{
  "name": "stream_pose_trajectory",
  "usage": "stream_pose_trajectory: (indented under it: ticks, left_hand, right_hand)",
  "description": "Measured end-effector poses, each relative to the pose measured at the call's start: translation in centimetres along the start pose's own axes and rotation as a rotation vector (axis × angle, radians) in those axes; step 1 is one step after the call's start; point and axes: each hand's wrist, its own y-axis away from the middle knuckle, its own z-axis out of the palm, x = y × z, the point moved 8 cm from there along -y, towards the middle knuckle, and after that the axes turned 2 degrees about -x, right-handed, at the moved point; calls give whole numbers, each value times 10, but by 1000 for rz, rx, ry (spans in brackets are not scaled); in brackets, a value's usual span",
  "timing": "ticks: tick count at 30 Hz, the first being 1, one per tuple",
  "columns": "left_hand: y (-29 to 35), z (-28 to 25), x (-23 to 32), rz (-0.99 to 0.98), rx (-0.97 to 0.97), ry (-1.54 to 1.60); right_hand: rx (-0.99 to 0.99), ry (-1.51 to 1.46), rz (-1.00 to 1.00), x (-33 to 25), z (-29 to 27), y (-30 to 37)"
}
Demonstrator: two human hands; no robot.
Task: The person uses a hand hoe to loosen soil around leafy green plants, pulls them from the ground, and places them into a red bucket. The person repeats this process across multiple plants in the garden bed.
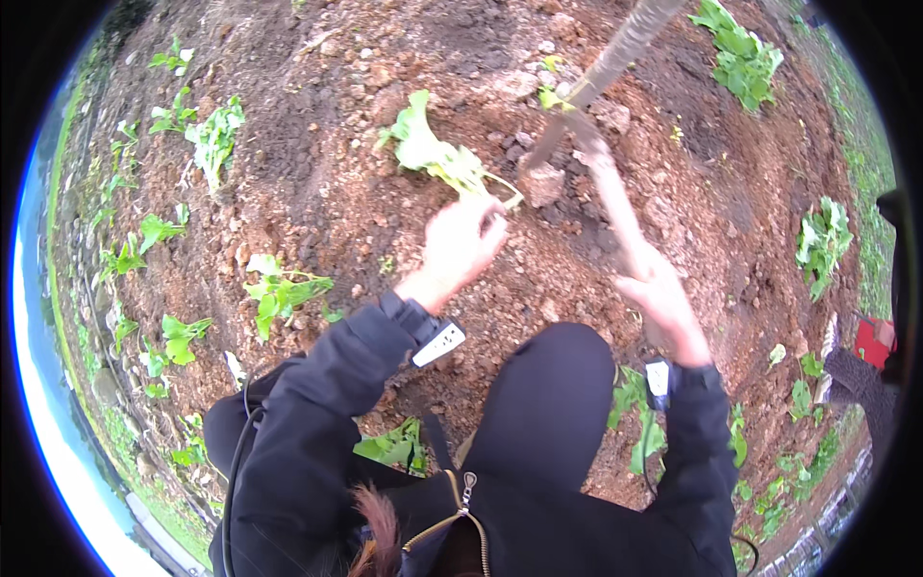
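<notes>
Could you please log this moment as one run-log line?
left hand: holds seedling | right hand: grips digging tool, blade in soil | seedling: over dug spot

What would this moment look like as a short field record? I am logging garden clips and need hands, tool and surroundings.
place: bare reddish-brown soil bed
left hand: grips the stem of a leafy green seedling at the soil
right hand: closed on the handle of a digging tool
tool blade: tip in the clods beside the seedling
around: more planted seedlings at left, long wooden pole lying across the top
clothing: dark jacket sleeves
</notes>
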Motion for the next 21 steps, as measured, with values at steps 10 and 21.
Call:
stream_pose_trajectory:
  ticks: [10, 21]
  left_hand:
    - [66, 104, 26, -152, -585, 803]
    - [147, 178, 7, -1118, -830, 1641]
  right_hand:
    - [-378, -450, 35, 49, 90, -27]
    - [-305, -611, 91, 82, 81, 9]
